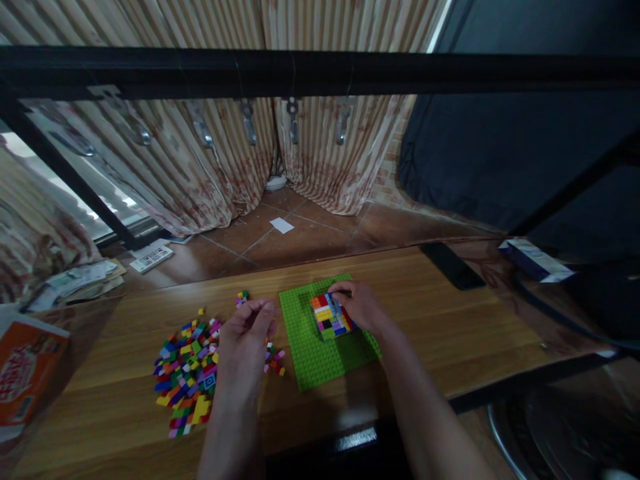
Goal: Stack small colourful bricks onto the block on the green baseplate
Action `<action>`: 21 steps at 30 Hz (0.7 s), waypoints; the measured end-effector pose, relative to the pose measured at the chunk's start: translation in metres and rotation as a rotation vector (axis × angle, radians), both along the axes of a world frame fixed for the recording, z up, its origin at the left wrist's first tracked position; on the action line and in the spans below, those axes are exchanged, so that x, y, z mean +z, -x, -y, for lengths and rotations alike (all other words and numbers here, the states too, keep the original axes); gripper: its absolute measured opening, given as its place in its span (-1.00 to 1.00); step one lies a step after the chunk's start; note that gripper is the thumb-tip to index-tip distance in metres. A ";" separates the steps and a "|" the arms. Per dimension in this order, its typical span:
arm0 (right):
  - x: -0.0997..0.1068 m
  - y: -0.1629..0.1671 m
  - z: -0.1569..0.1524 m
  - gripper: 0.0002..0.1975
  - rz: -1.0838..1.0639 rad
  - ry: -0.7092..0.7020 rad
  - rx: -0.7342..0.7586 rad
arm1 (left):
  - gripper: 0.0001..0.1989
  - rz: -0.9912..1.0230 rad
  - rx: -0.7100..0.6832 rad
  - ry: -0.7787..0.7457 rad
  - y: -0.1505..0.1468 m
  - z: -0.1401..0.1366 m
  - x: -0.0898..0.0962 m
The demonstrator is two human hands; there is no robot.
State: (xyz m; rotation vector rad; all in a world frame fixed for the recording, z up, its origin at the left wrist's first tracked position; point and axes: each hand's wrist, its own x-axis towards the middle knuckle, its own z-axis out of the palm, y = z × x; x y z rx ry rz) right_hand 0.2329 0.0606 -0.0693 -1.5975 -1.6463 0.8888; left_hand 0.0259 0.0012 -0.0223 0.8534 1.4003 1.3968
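At the far left edge of the table (450, 333) an orange box (27, 370) lies partly out of view, and beyond the table's far-left corner a heap of papers (80, 280) sits on the floor. Further right, toward the near edge, a pile of loose bricks (187, 373) in many colours is spread over the wood, with a few strays near its far side.

The left hand (245, 343) hovers just right of that pile, above its fringe. Its fingers are curled in, thumb and fingertips drawn together as if pinching something small; whether a brick is actually between them cannot be told, as the gap is too small and dim. A few scattered bricks lie under and just right of this hand.

Next comes the green baseplate (320, 353), lying flat near the middle of the table, slightly turned so one corner points toward the far edge. On its far half stands a brick block (331, 315), built from rows of yellow, red, blue, purple and black pieces.

The right hand (363, 307) rests on the baseplate's right side, its fingers closed around the far and right edges of the block, touching it, with the block lying just left of the palm.

Toward the far-right corner lie a dark phone (453, 265) and a flat white and blue box (535, 260).
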 end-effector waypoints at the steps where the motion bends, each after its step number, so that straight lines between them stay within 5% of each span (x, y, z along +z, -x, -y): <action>1: -0.001 0.000 0.000 -0.80 0.008 -0.001 0.004 | -0.70 -0.006 -0.006 0.001 -0.001 0.000 0.000; 11: -0.010 -0.007 0.001 -0.79 -0.026 -0.053 0.083 | -0.74 -0.043 -0.023 0.001 -0.002 0.003 -0.001; 17: -0.006 -0.014 0.004 -0.70 -0.124 -0.173 -0.015 | -0.75 0.022 0.114 -0.046 0.007 0.002 0.005; 21: -0.002 -0.015 0.008 -0.68 0.020 -0.178 0.008 | -0.76 0.095 0.217 -0.080 0.016 0.004 0.010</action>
